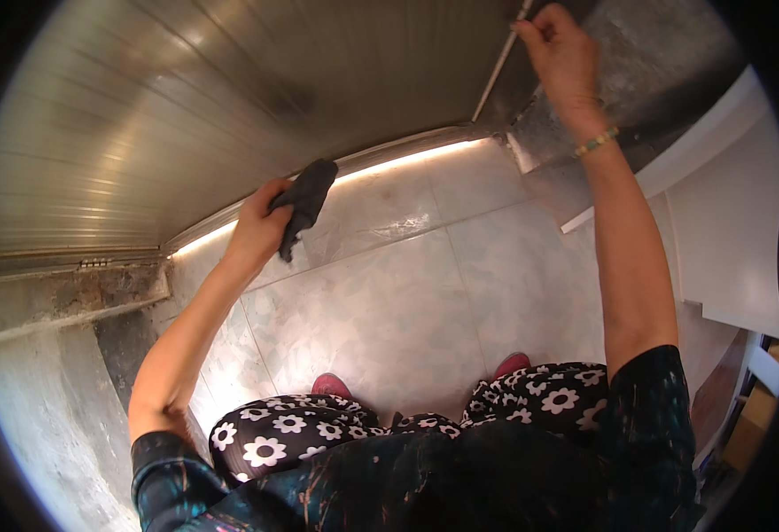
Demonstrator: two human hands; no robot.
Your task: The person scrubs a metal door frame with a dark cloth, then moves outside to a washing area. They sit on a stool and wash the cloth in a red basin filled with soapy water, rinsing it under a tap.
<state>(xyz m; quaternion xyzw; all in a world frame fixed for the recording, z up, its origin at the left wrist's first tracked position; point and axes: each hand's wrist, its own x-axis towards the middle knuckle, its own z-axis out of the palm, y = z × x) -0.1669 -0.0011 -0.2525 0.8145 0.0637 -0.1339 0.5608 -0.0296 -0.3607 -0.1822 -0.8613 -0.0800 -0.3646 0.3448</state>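
Note:
My left hand (270,216) grips a dark grey cloth (308,199) beside the bottom edge of a ribbed metal roller shutter (263,86). Light shines through the gap under the shutter's bottom bar (389,147). At the upper right my right hand (559,50) is raised, its fingertips at a thin, light-coloured cord or rod (501,66) that runs down along the shutter's right side. Whether the fingers pinch it cannot be made out. A beaded bracelet (597,142) is on the right wrist.
Pale tiles cover the floor (389,292) between the shutter and my red shoes (330,384). A stained wall ledge (70,292) is at the left. White panels (728,219) stand at the right, with cardboard boxes (752,425) below them.

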